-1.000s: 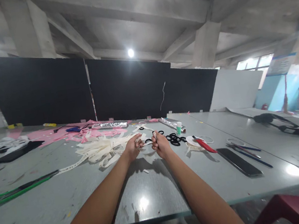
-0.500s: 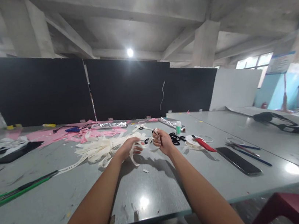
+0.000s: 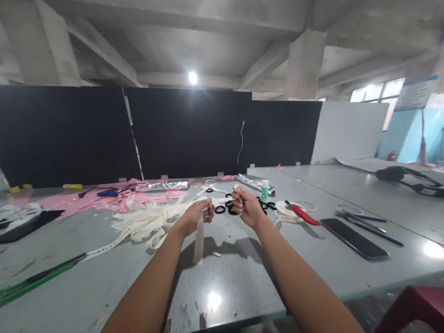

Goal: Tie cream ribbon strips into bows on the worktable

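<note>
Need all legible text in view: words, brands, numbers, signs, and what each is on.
"TERN", faint, part of a longer print: pale ribbon running from the pile toward the green cutter; rest unclear.
Wall sign: lines of print, too blurred to read.
White roll, loose end: marks too small to read.
Glue stick: no readable label.
No brand or number is legible.

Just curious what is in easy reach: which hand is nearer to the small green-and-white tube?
The right hand, just left of the small green-and-white tube. The left hand is farther off to the left, past some black rings.
</note>
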Motion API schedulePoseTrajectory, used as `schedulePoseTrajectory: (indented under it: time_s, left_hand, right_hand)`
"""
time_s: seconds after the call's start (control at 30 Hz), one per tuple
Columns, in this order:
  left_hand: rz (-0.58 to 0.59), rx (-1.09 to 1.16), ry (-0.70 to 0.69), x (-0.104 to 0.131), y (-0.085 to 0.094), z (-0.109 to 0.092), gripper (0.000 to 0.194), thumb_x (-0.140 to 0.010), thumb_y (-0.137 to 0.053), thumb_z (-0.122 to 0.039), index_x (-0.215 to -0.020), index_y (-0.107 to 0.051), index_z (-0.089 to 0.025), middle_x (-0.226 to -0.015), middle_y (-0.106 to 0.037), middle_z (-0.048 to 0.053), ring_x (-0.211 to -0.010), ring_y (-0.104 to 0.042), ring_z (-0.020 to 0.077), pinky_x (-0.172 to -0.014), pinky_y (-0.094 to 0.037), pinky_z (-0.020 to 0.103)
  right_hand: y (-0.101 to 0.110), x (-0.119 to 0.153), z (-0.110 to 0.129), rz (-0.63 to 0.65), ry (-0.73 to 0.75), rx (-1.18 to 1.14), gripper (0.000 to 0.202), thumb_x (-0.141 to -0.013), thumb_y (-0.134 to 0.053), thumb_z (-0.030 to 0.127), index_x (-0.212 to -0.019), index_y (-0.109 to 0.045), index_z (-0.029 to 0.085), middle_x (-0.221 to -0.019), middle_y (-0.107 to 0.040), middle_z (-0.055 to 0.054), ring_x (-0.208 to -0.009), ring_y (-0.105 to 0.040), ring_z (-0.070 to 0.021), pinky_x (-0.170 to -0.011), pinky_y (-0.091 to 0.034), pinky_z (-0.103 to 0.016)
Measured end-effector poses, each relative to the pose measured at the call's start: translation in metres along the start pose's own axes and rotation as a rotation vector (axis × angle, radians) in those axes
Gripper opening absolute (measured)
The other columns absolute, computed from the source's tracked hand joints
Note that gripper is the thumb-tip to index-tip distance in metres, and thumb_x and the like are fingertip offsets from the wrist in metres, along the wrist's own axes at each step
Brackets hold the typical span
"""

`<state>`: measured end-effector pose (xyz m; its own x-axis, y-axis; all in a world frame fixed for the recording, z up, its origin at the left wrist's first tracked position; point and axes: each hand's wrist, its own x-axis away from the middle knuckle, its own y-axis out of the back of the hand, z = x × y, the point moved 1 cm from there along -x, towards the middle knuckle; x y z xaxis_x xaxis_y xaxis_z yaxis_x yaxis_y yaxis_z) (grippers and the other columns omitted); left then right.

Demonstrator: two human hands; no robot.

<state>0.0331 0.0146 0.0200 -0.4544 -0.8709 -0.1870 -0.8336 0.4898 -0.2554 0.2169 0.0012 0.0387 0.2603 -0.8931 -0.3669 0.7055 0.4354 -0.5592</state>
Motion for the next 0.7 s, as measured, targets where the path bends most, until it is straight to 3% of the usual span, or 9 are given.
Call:
schedulePoseTrajectory:
  time_s: [0.1, 0.17, 0.23, 0.3, 0.4, 0.53, 0.7]
  left_hand:
    - [-0.152, 0.275, -0.096, -0.006, 0.001, -0.002, 0.022, -0.077, -0.062, -0.032, -0.064, -0.057, -0.014, -0.072, -0.062, 0.005, -0.071, -0.061, 0.0144, -0.064, -0.046, 0.025]
    - [-0.162, 0.449, -0.118, -0.008, 0.000, -0.003, 0.025, -0.078, -0.059, -0.029, -0.058, -0.052, -0.015, -0.081, -0.066, 0.007, -0.081, -0.063, 0.0174, -0.072, -0.048, 0.029]
    - [-0.162, 0.599, -0.121, -0.008, -0.002, -0.003, 0.029, -0.077, -0.058, -0.026, -0.053, -0.047, -0.016, -0.084, -0.067, 0.007, -0.083, -0.064, 0.0193, -0.076, -0.049, 0.032]
    - [-0.174, 0.680, -0.116, -0.008, -0.003, -0.002, 0.029, -0.076, -0.059, -0.025, -0.052, -0.044, -0.017, -0.073, -0.065, 0.005, -0.076, -0.064, 0.0190, -0.076, -0.049, 0.034]
    - [-0.161, 0.655, -0.110, -0.009, -0.004, 0.001, 0.022, -0.076, -0.058, -0.025, -0.058, -0.047, -0.017, -0.060, -0.057, 0.000, -0.059, -0.060, 0.0151, -0.070, -0.050, 0.033]
    - [-0.178, 0.467, -0.079, -0.009, -0.006, 0.007, 0.010, -0.077, -0.058, -0.025, -0.075, -0.055, -0.015, -0.061, -0.056, -0.002, -0.052, -0.056, 0.0115, -0.059, -0.047, 0.026]
    - [-0.184, 0.244, -0.117, -0.010, -0.007, 0.013, 0.023, -0.071, -0.068, -0.029, -0.085, -0.060, -0.013, -0.063, -0.059, -0.001, -0.057, -0.057, 0.0103, -0.062, -0.045, 0.023]
  right_hand:
    - [-0.001, 0.000, -0.005, -0.003, -0.043, 0.053, 0.024, -0.074, -0.068, 0.031, -0.079, -0.048, 0.019, -0.064, -0.043, 0.007, -0.040, -0.025, -0.0023, -0.032, -0.019, -0.013]
    - [-0.003, 0.001, -0.010, 0.020, -0.082, 0.107, 0.025, -0.074, -0.069, 0.032, -0.078, -0.048, 0.018, -0.064, -0.043, 0.007, -0.040, -0.023, -0.0016, -0.032, -0.017, -0.013]
    - [-0.006, 0.002, -0.015, 0.037, -0.109, 0.162, 0.027, -0.073, -0.069, 0.034, -0.077, -0.048, 0.018, -0.063, -0.043, 0.007, -0.040, -0.022, -0.0011, -0.032, -0.016, -0.012]
    - [-0.009, 0.002, -0.020, 0.029, -0.120, 0.230, 0.029, -0.072, -0.069, 0.037, -0.076, -0.048, 0.018, -0.063, -0.044, 0.007, -0.039, -0.023, -0.0008, -0.033, -0.016, -0.013]
    - [-0.012, 0.001, -0.026, -0.029, -0.096, 0.417, 0.029, -0.071, -0.067, 0.041, -0.074, -0.049, 0.018, -0.056, -0.042, 0.008, -0.037, -0.022, -0.0013, -0.032, -0.016, -0.014]
    - [-0.011, -0.004, -0.036, -0.145, 0.004, 0.644, 0.026, -0.074, -0.060, 0.044, -0.077, -0.053, 0.019, -0.046, -0.038, 0.009, -0.033, -0.023, -0.0033, -0.031, -0.018, -0.015]
    - [-0.006, -0.006, -0.048, -0.181, 0.043, 0.674, 0.025, -0.078, -0.054, 0.043, -0.071, -0.048, 0.020, -0.046, -0.036, 0.009, -0.034, -0.027, -0.0038, -0.030, -0.023, -0.014]
